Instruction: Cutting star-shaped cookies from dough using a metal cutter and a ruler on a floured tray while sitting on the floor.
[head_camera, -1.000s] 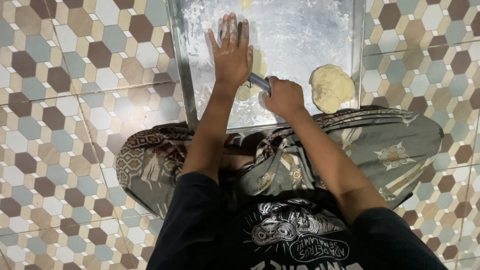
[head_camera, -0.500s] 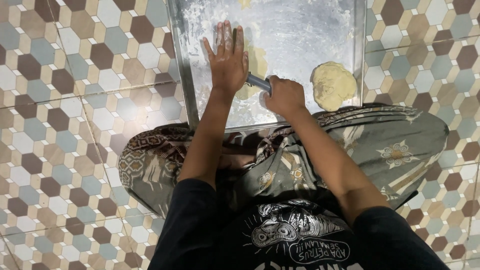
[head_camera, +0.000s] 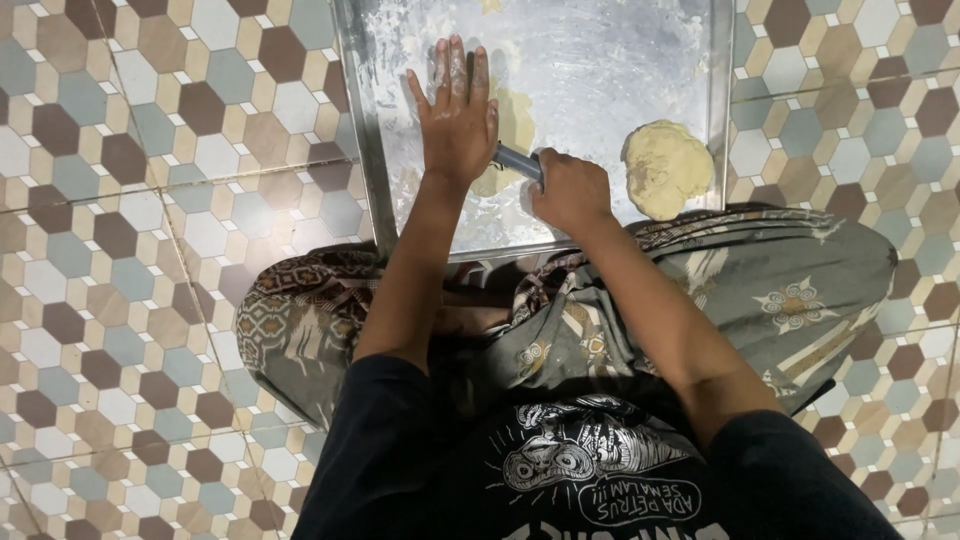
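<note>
A floured metal tray (head_camera: 365, 150) lies on the tiled floor in front of my crossed legs. My left hand (head_camera: 455, 115) presses flat, fingers together, on a thin sheet of yellowish dough (head_camera: 515, 120) on the tray. My right hand (head_camera: 572, 190) is closed around the end of a grey metal rolling pin (head_camera: 516, 160), which runs under my left palm. Most of the pin is hidden by the hand. A pale ball of dough (head_camera: 667, 167) rests at the tray's near right corner, just right of my right hand.
Hexagon-patterned floor tiles (head_camera: 150, 200) surround the tray on both sides. My legs, wrapped in a patterned grey and brown cloth (head_camera: 780, 290), sit right against the tray's near edge.
My left hand has slid slightly toward me over the dough with the pin beneath it. The right hand keeps its grip. The dough ball has not moved.
</note>
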